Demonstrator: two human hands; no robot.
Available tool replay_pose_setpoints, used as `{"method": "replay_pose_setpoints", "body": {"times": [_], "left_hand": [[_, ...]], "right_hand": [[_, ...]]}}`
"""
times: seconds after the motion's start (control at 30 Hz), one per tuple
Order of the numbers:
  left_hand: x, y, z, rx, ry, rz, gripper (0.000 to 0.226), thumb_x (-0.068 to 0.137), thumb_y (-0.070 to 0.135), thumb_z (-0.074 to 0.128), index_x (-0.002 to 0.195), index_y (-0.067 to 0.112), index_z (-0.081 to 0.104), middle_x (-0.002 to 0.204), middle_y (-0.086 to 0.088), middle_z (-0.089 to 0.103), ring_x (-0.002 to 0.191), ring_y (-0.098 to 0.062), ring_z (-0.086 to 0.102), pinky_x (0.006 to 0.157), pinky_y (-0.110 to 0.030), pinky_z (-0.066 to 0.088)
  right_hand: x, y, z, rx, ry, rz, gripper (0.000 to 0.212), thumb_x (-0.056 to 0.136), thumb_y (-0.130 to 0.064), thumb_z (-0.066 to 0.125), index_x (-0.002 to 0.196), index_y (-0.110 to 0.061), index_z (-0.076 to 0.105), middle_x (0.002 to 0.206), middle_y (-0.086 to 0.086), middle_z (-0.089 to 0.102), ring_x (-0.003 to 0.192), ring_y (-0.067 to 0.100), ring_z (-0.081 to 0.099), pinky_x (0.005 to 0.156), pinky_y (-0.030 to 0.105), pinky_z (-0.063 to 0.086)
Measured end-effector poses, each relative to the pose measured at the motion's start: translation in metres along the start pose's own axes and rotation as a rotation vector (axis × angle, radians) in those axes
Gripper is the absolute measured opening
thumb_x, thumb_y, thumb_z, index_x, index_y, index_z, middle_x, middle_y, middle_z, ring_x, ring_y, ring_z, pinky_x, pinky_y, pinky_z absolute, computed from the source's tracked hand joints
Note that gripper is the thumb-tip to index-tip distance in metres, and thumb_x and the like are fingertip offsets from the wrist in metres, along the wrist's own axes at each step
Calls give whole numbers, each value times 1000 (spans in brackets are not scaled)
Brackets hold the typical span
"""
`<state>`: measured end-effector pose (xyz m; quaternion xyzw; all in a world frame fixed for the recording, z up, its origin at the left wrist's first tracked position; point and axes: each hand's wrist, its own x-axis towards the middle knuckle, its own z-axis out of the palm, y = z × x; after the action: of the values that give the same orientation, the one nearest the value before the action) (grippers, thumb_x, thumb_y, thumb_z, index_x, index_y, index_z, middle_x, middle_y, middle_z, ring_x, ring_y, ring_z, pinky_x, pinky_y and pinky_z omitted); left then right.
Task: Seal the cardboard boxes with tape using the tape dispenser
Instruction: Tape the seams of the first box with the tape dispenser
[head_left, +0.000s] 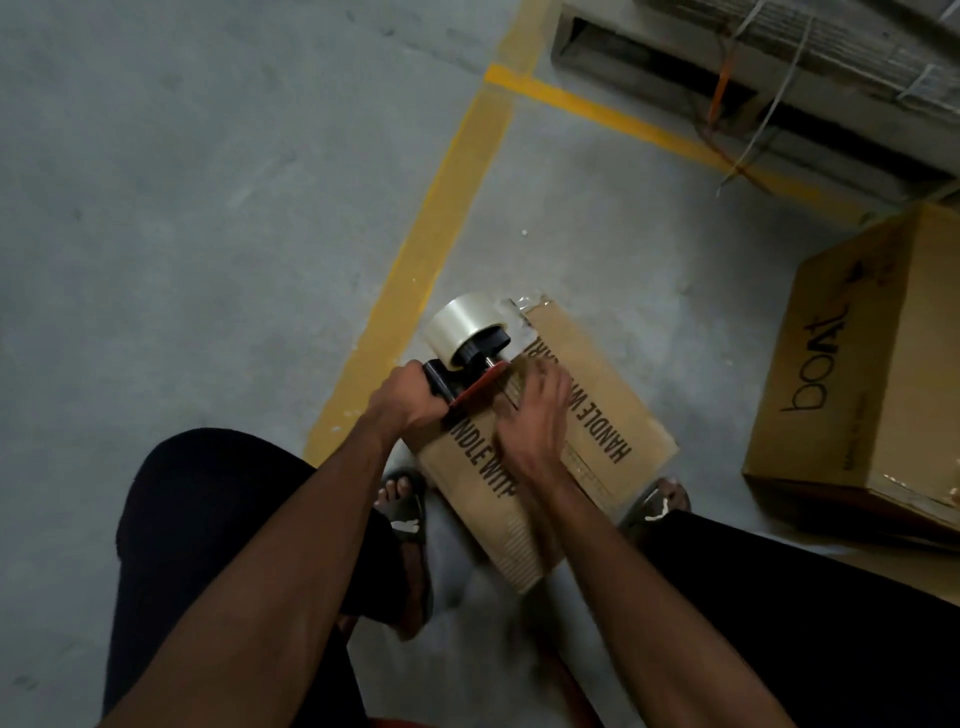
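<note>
Dim, flat light — right hand (535, 415) motion-blurred, edges warped.

Left hand (410, 397) grips tape dispenser (470, 353) on cardboard box (597, 415); right hand (535, 415) flat on top.

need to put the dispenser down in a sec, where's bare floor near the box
Bare concrete floor left of the yellow line, and between the small box and the boat box. Crowded by the feet and pallet.

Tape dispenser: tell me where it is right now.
In the head view, centre frame: the tape dispenser is gripped by the left hand at the left edge of the small box.
</note>
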<state>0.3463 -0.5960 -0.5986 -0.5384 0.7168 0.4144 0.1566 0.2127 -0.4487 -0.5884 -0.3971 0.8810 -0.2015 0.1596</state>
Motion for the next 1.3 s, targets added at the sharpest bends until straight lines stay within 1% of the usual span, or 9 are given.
{"method": "replay_pose_setpoints", "body": {"times": [0.07,0.1,0.2,0.4,0.53,0.67,0.83,1.13,1.3], "left_hand": [[0,1,-1,2,3,-5,42,62,56,71,91,26,65,83,3,69,73,-22,69,74,-40,62],[-1,2,-2,1,3,-4,39,64,53,71,91,25,66,82,3,69,73,-22,68,73,-40,62],[-6,2,0,-16,-8,23,35,63,50,65,83,22,65,77,1,69,70,-23,68,69,-40,62],[-24,11,9,-57,-88,57,39,64,48,57,94,23,64,87,-2,68,79,-25,68,70,-31,54],[-38,31,24,-142,-54,55,38,75,39,63,105,16,65,97,-11,69,89,-34,68,78,-37,58],[-40,44,31,-190,56,8,45,85,28,65,118,7,43,109,-18,64,98,-41,63,77,-41,50],[-46,42,23,-58,40,34,31,83,34,61,106,13,62,102,-13,68,81,-33,62,74,-37,53],[-90,-19,34,-73,19,-59,34,76,32,56,102,11,63,93,-12,65,76,-31,58,70,-32,46],[-112,-37,30,-63,21,-17,23,83,25,57,102,15,64,90,-8,63,77,-29,57,70,-31,45]], "right_hand": [[-49,-10,13,-29,-220,-8,103,84,-80,51,159,-16,23,164,12,20,153,33,14,125,58,12],[-64,-12,19,-86,-326,-6,122,74,-87,57,162,-16,12,168,13,8,156,33,3,125,59,4],[-78,-15,31,-275,-488,14,147,61,-81,73,162,-14,-10,168,13,-22,155,37,-18,119,68,-5],[-71,0,8,-303,-579,21,152,66,-59,87,159,-11,-23,165,11,-32,152,39,-24,119,71,-3],[-62,20,-10,-358,-592,15,152,65,-51,91,159,-15,-25,166,6,-32,154,35,-22,120,72,4],[-44,32,-16,-371,-612,-2,156,62,-44,95,159,-19,-25,167,1,-30,155,34,-21,118,74,7],[-41,39,-18,-411,-643,-20,157,60,-45,95,159,-19,-25,166,0,-32,155,33,-21,117,76,7],[-40,33,-21,-395,-650,10,157,61,-38,96,158,-24,-26,164,-4,-36,155,32,-22,116,75,7],[-48,27,-25,-357,-613,25,157,63,-41,95,156,-26,-31,163,-5,-38,154,31,-23,115,78,5]]}}
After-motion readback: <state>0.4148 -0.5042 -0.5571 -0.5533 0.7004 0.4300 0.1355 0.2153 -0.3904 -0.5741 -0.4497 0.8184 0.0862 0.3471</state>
